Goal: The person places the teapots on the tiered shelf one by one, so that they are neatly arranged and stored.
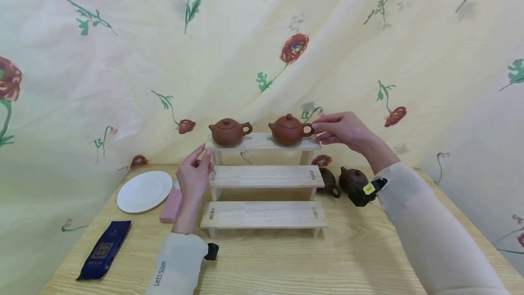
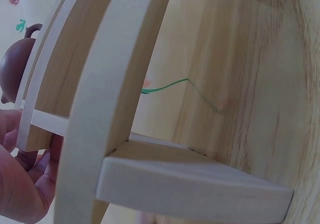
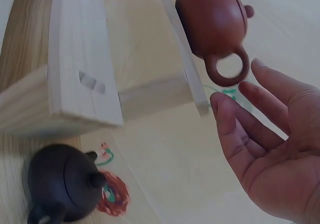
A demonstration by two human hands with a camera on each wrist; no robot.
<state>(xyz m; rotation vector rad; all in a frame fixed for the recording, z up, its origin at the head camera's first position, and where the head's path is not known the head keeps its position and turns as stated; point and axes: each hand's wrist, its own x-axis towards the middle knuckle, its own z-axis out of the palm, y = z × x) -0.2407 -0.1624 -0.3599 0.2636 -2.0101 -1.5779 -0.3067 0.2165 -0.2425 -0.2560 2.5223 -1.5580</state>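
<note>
A three-step wooden display stand (image 1: 262,174) is on the table, with two reddish-brown clay teapots on its top step. The left teapot (image 1: 227,133) and the right teapot (image 1: 288,130) both have their handles to the right. My left hand (image 1: 193,174) holds the left end of the top step, thumb above and fingers below in the left wrist view. Beside the right teapot's handle (image 3: 243,69) is my right hand (image 3: 280,129), its fingers extended and slightly apart from the handle in the right wrist view.
Two dark teapots stand right of the stand, one (image 1: 354,180) near my right wrist, the other (image 1: 327,182) partly hidden by the stand. On the left lie a white plate (image 1: 145,191), a pink block-like object (image 1: 170,206) and a dark blue packet (image 1: 105,250). Floral cloth (image 1: 245,58) hangs behind.
</note>
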